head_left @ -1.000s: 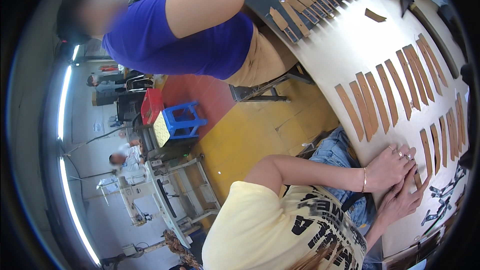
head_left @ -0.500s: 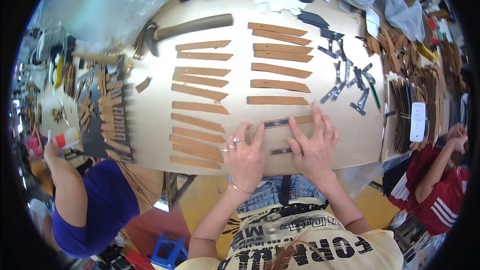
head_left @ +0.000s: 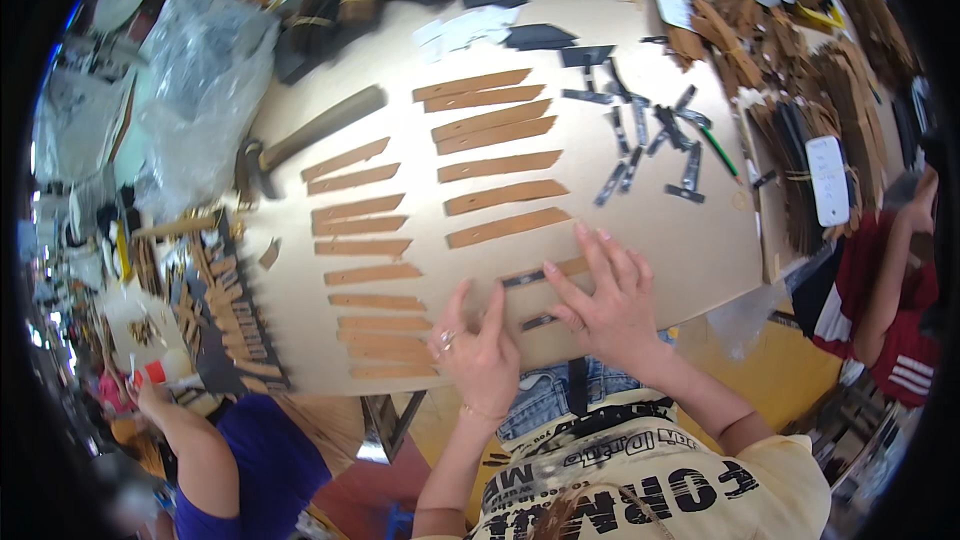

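Observation:
On the table's near side lies a brown leather strip with a dark shiny piece [head_left: 523, 279] along its left part. My left hand [head_left: 478, 352], with rings on it, has its thumb and index finger apart. One of its fingertips is at the strip's left end. Fingers spread, my right hand [head_left: 612, 302] lies over the strip's right part, the index fingertip close to the dark piece. Another short dark piece [head_left: 538, 322] sits nearer to me, partly under the right thumb. Beyond the hands are rows of brown leather strips [head_left: 505, 227], several in each.
A wooden-handled hammer [head_left: 320, 132] lies at the far left. Loose dark strips [head_left: 630, 155] and a green pencil [head_left: 719, 152] are to the right, beside bundled leather strips [head_left: 785, 175] with a white tag. People sit at both sides, one with a purple garment [head_left: 265, 460].
The whole view has tilted and shifted, so the table appears turned. Against the strip, both hands keep nearly the same place; nothing is visibly picked up or let go.

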`<state>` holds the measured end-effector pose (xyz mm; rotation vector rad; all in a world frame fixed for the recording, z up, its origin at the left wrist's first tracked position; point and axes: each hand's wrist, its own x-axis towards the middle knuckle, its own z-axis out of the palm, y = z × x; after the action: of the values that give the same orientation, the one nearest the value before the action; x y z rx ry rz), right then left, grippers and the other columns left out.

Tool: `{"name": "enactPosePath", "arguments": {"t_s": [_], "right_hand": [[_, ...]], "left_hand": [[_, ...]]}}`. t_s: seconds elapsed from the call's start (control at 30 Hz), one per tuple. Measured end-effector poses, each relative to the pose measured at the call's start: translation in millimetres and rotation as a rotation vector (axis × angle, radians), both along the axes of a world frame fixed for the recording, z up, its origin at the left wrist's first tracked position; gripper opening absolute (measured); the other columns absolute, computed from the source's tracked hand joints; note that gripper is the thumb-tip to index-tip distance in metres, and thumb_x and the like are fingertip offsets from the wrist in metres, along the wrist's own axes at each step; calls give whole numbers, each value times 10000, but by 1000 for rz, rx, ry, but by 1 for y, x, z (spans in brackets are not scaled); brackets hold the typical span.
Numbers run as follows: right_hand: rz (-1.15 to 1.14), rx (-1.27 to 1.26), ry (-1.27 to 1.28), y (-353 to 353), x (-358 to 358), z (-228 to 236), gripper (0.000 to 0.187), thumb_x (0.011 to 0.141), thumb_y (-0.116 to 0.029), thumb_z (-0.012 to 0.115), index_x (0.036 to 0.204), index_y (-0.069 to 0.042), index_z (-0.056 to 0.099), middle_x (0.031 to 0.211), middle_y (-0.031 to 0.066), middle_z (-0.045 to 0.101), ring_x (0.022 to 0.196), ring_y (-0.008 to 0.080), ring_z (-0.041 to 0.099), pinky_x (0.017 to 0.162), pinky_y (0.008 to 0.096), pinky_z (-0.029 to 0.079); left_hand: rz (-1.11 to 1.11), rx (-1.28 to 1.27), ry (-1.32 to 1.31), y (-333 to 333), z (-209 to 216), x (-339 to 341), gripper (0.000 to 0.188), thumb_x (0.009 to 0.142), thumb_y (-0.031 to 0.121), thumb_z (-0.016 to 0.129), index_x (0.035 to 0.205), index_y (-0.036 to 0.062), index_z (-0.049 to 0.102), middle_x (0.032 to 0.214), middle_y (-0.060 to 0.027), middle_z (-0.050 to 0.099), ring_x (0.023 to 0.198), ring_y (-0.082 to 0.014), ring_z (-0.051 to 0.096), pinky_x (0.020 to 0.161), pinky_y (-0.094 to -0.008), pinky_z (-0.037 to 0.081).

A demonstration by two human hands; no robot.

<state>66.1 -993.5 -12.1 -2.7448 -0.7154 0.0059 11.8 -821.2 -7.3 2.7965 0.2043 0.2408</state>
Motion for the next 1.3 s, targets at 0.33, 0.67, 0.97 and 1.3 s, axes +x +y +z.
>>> {"name": "enactPosePath", "arguments": {"t_s": [0.33,0.67,0.97,1.3], "right_hand": [[-221,195,-71,-61,14,7,312,891,-314,683,1164,-164,674,1316,97,559,1188,257,512,1009,449,308],[-594,264,-89,-102,58,2,190,800,-195,770,913,-91,658,986,51,584,997,249,555,863,399,369],[-58,272,-487,-98,32,0,208,714,-61,756,910,-78,692,957,59,707,790,197,648,689,317,452],[166,460,-355,-81,20,26,224,753,-46,736,974,-63,702,986,57,724,802,186,674,669,294,517]], "left_hand": [[-108,1,-18,-3,2,34,444,879,96,639,1322,77,609,1399,-147,514,1243,-328,480,1045,-469,310],[-226,2,212,-27,0,31,586,962,325,571,1455,27,459,1550,-176,382,1463,-351,299,1185,-524,147],[-257,-172,64,-30,7,32,448,904,212,678,1318,63,594,1463,-159,486,1343,-333,466,1157,-505,222],[-427,-552,-32,-51,20,70,346,826,29,748,1166,37,687,1248,-127,646,1054,-272,627,973,-367,434]]}}
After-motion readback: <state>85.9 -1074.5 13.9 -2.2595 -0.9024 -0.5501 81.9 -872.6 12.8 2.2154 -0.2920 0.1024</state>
